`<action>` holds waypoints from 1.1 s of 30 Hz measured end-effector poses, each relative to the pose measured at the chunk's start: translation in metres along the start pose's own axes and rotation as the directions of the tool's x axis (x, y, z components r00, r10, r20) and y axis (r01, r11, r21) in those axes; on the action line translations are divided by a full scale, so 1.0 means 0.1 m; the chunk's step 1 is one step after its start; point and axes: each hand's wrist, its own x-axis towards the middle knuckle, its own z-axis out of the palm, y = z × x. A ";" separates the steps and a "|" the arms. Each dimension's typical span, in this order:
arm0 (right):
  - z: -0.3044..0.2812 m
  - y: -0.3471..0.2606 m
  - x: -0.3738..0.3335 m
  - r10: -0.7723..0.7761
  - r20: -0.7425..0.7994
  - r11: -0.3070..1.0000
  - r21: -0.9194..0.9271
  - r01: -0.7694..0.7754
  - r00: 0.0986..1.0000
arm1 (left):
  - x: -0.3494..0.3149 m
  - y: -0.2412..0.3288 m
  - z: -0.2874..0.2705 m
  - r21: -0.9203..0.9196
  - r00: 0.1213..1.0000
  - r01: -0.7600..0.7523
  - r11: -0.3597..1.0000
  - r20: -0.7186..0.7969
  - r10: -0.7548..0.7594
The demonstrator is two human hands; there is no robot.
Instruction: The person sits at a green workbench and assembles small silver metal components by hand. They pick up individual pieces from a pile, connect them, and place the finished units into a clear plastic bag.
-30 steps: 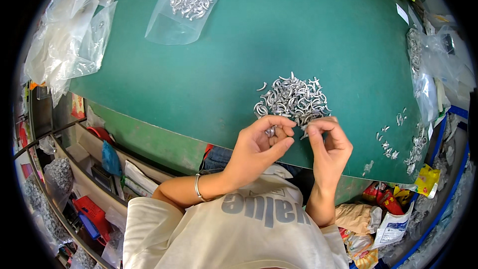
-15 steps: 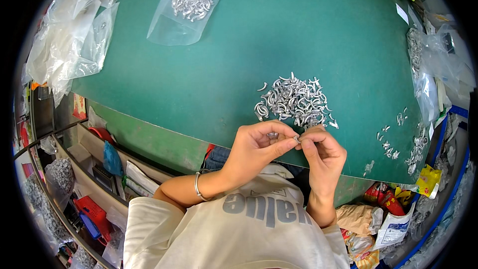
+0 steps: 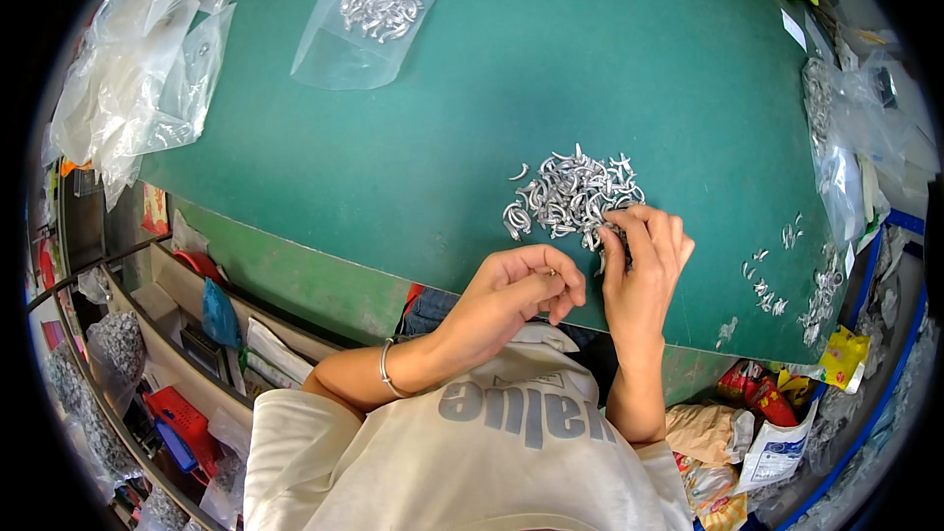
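Note:
Small, curved, silvery metal pieces [image 3: 565, 189] lie in a loose pile on the green tabletop, close to its front edge. My right hand [image 3: 644, 261] reaches into the pile's near right side, its thumb and forefinger closed together among the pieces. Whatever sits between those fingertips is too small and covered to make out. To the left and nearer my body, my left hand [image 3: 516, 285] is curled, thumb against the fingers. A tiny glint of a small metal piece shows at its thumb tip; its palm side is mostly hidden.
A clear bag [image 3: 344, 54] of similar pieces lies at the far side of the green table [image 3: 423, 147]. Crumpled plastic bags [image 3: 128, 88] cover the far left corner. Scattered metal pieces [image 3: 767, 295] lie at the right edge. An open drawer [image 3: 177, 285] is below left.
My hands, fingertips together half a second ago, have parted. The right moved up and forward to the pile; the left stayed near the table edge and curled its fingers.

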 end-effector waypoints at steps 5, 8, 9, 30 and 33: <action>-0.08 0.04 -0.03 0.092 -0.112 0.978 0.196 -0.069 0.989 | 0.02 -0.03 0.01 0.140 0.989 -0.085 0.986 -0.108 0.101; -0.06 0.08 -0.07 0.139 -0.160 0.948 0.308 -0.084 0.977 | 0.04 -0.06 0.02 0.186 0.981 -0.117 0.975 -0.131 0.143; -0.09 0.08 -0.10 0.160 -0.126 0.912 0.398 -0.098 0.979 | 0.05 -0.07 0.03 0.197 0.979 -0.122 0.973 -0.138 0.151; -0.22 -0.15 -0.27 0.240 0.253 0.417 0.845 -0.335 0.937 | 0.01 0.00 0.13 0.271 0.966 -0.228 0.935 -0.061 0.253; -0.23 -0.15 -0.26 0.221 0.221 0.476 0.826 -0.303 0.950 | 0.02 -0.01 0.11 0.287 0.967 -0.222 0.932 -0.059 0.249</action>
